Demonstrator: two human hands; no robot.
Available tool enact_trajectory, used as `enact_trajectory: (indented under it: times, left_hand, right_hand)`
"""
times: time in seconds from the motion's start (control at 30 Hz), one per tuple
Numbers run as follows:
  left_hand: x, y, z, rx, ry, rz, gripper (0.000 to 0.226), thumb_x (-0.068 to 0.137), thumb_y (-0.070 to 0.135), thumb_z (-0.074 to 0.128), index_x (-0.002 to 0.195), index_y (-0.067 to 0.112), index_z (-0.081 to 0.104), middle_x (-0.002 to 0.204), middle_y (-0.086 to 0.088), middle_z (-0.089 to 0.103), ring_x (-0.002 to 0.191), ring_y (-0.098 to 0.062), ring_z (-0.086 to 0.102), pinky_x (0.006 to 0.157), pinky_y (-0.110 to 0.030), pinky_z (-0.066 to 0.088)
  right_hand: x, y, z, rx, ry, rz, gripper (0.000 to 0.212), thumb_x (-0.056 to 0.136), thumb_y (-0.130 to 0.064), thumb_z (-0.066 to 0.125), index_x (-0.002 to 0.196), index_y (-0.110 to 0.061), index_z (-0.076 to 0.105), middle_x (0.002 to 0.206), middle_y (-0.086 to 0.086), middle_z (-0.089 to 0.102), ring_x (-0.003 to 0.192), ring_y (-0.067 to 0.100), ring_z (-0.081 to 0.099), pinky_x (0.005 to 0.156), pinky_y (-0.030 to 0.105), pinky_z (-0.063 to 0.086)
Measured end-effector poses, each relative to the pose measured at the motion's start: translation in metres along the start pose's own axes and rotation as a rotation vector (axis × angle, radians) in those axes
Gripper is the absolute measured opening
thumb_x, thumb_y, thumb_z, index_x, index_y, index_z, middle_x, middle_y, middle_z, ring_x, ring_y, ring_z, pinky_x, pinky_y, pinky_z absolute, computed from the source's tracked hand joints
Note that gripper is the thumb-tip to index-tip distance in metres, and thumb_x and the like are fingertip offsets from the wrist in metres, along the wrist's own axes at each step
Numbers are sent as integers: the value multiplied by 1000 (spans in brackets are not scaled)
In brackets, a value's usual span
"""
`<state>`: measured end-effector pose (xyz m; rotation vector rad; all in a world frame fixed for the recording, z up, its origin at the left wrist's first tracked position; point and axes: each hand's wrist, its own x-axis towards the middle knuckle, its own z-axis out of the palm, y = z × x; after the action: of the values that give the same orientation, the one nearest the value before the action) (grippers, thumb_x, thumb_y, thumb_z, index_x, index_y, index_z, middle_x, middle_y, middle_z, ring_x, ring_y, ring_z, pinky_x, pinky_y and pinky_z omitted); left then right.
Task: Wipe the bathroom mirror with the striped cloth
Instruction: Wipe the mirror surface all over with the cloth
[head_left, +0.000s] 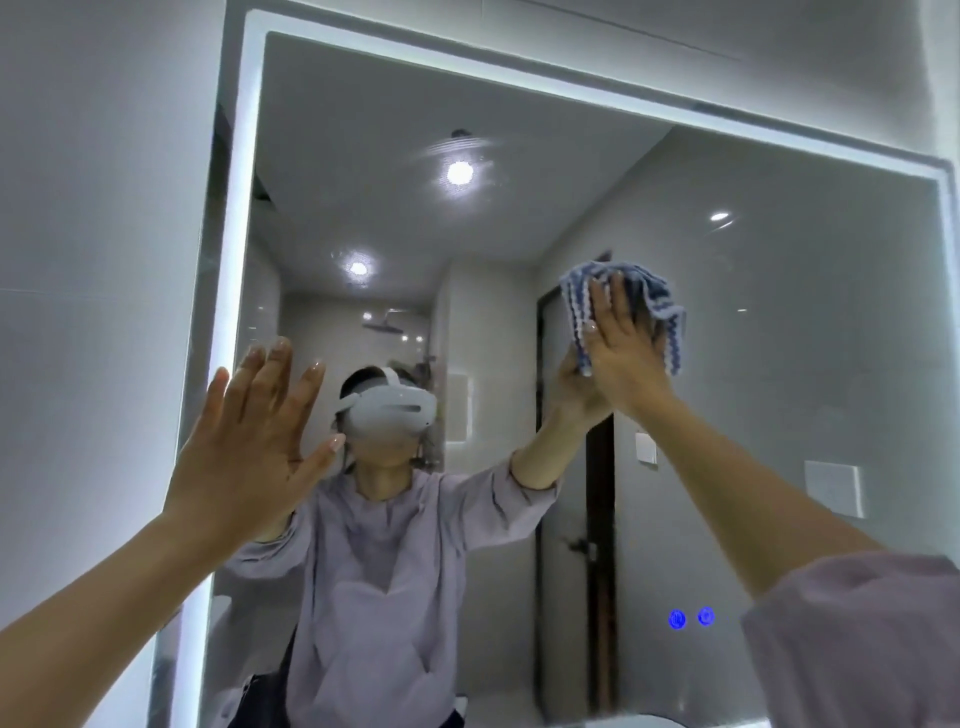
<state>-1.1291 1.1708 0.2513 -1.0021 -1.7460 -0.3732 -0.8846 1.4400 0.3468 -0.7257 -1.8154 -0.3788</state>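
Note:
A large wall mirror (779, 322) with a glowing white border fills most of the view. My right hand (623, 348) presses the blue and white striped cloth (662, 301) flat against the glass, right of centre and high up. The cloth bunches out above and to both sides of my fingers. My left hand (249, 457) is raised near the mirror's left edge with fingers spread and nothing in it; I cannot tell if it touches the glass. The mirror reflects a person with both arms lifted.
Two blue touch buttons (691, 618) glow on the lower right of the mirror. Pale tiled wall (93, 260) lies to the left of the lit frame (234, 260) and above it. Faint smears show on the glass near the upper reflected ceiling light (460, 171).

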Motion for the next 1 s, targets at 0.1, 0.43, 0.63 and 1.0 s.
enact_trajectory:
  times: [0.1, 0.43, 0.63, 1.0]
  left_hand:
    - [-1, 1, -2, -26, 9, -4, 82, 85, 62, 15, 148, 10, 18, 157, -19, 11, 145, -38, 12, 116, -52, 11]
    - [-2, 1, -4, -68, 3, 12, 85, 84, 63, 13, 147, 5, 18, 155, -25, 14, 143, -43, 15, 114, -56, 13]
    - [-1, 0, -6, -84, -8, 8, 83, 84, 61, 16, 147, 6, 24, 154, -25, 18, 141, -44, 19, 113, -58, 17]
    - [0, -1, -4, -81, -9, -2, 80, 85, 59, 21, 147, 9, 27, 154, -23, 22, 141, -42, 21, 114, -56, 16]
  right_hand:
    - [1, -15, 4, 129, -2, 190, 55, 103, -36, 20, 150, -32, -9, 160, -4, -13, 146, 19, -15, 113, 47, -15]
    - [-47, -70, 30, 171, -25, -177, 55, 92, -47, 7, 142, -42, -15, 151, -19, -21, 130, -6, -35, 112, 43, -23]
    - [-43, -35, 28, 58, 17, -255, 55, 93, -42, 12, 144, -37, -9, 153, -13, -13, 139, 0, -22, 109, 28, -29]
    - [-47, 44, 12, 157, -30, 303, 52, 104, -35, 16, 146, -33, -15, 159, -6, -18, 145, 15, -19, 115, 43, -16]
